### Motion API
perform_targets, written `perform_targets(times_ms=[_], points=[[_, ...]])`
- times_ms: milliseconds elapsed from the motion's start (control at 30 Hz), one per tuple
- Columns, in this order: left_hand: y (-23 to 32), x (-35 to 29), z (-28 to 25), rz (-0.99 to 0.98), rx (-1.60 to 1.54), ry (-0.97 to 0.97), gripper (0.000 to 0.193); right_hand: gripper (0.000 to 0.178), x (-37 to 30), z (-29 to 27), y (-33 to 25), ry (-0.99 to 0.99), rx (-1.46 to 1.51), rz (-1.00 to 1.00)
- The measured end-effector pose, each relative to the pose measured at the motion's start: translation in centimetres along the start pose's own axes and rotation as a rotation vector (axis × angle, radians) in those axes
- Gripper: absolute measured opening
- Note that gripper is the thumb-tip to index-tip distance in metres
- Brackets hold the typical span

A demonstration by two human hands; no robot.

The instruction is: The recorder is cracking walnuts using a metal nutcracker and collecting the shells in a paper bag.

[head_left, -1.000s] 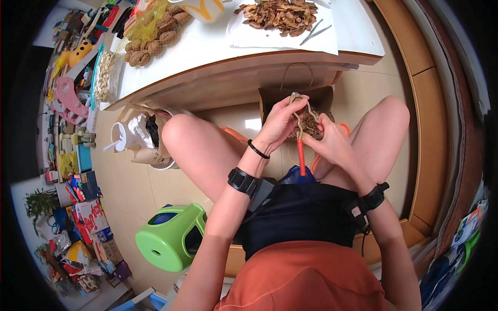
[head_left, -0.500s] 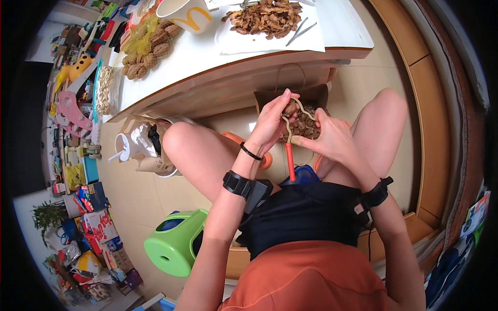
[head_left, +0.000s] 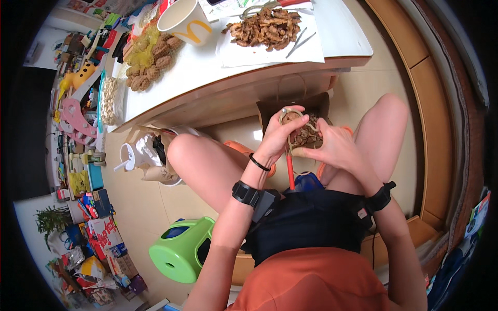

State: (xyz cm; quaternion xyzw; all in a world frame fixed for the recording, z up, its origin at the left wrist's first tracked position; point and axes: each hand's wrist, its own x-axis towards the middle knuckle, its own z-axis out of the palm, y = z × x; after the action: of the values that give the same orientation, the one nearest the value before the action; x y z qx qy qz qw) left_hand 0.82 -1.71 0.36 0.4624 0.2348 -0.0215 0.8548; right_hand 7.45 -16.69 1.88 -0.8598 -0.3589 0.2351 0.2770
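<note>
table edge (head_left: 223, 79) stands apart; left fingers (head_left: 300, 124) hold walnut (head_left: 289, 118), right fingers (head_left: 325, 128) grip red-handled tool (head_left: 290, 171)

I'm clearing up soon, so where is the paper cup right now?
In the head view, the cup is at upper left on the white table, between the netted walnuts and the brown pile to its right.

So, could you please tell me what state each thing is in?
Red-handled metal nutcracker: arms spread, in left hand and right hand
White paper cup: upright, open
Dark-brown paper bag: open, brown fragments inside
Yellow mesh bag: holding walnuts
Loose brown pieces: heaped on white paper
Slim grey tweezers: lying, prongs apart
</note>
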Motion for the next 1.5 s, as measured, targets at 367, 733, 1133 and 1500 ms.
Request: perform_targets(times_ms=[367, 733, 1133, 1500], points=[[0.8, 0.6, 0.6, 0.048, -0.19, -0.102, 0.039, 0.059, 1.2, 0.6, 1.3, -0.035, 0.161, -0.087], [1.2, 0.7, -0.2, 0.027, -0.308, -0.095, 0.036, 0.072, 1.7, -0.3, 0.1, 0.028, 0.111, -0.096], [0.1, 1.4, -0.3, 0.074, -0.429, -0.075, 0.041, 0.069, 0.6, 1.5, -1.8, 0.267, -0.101, -0.139], [-1.1, 1.9, 0.3, 0.086, -0.367, 0.121, 0.034, 0.072, 1.8, 1.9, -0.5, 0.126, -0.113, -0.096]])
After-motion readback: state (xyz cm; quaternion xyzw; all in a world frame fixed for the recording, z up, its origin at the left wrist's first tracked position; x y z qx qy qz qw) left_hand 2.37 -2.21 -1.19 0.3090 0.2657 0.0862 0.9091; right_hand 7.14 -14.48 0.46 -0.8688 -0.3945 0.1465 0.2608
